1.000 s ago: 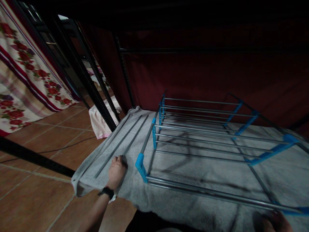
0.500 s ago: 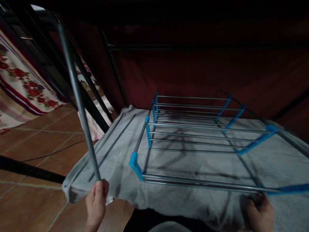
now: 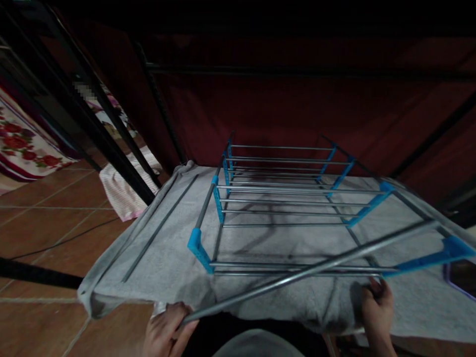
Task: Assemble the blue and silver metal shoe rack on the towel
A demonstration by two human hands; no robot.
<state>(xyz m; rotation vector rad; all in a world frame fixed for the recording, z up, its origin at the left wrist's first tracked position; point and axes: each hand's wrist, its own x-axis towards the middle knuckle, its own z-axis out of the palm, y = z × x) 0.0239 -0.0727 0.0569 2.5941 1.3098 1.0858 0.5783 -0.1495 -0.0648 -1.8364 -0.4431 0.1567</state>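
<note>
My left hand [image 3: 169, 327] is closed round one end of a loose grey metal tube [image 3: 282, 281]. The tube slants up to the right across the front of a metal rack [image 3: 293, 189] with blue plastic connectors, its far end near the right front blue connector [image 3: 431, 258]. My right hand [image 3: 377, 305] grips the rack's front lower bar [image 3: 297, 273] close to that connector. At the left front stands another blue connector [image 3: 201, 250], with an upright-looking angle. The rack lies on a grey cloth [image 3: 256, 248].
Another thin metal tube [image 3: 159, 228] lies on the cloth at the left. Black metal posts [image 3: 111, 134] rise on the left, before a tiled floor [image 3: 48, 218] and a striped cloth [image 3: 124, 186]. A dark red curtain [image 3: 278, 104] hangs behind.
The loose tube has swung from nearly upright at the left to a low slant across the rack's front. My left hand turned and moved slightly right and down; my right hand still grips the bar.
</note>
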